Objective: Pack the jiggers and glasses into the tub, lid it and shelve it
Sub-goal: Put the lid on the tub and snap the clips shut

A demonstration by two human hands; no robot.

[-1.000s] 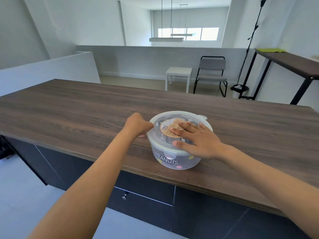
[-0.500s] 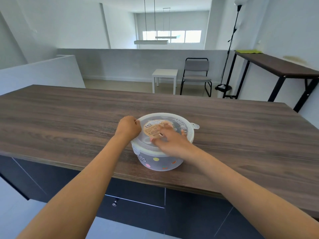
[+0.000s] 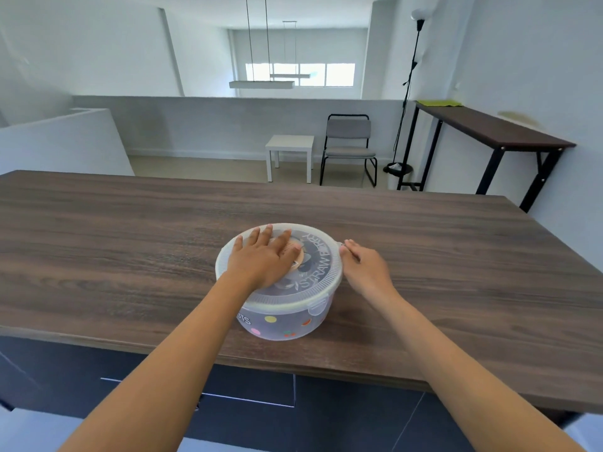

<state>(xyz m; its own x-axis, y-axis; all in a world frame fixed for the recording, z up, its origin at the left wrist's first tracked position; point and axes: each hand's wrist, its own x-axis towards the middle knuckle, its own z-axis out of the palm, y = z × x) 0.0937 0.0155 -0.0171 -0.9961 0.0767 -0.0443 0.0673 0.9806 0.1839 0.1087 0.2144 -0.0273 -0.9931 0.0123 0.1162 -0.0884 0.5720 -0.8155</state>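
Your left hand (image 3: 261, 260) hides much of the lid (image 3: 321, 272), the tub's (image 3: 284, 324) contents blur behind frosted plastic, and your right fingertips (image 3: 346, 245) mask the lid's tab.

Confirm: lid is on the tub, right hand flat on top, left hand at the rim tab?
Hands swapped. The head view shows the left hand flat on the lid and the right hand at the rim tab. The lid is on the tub.
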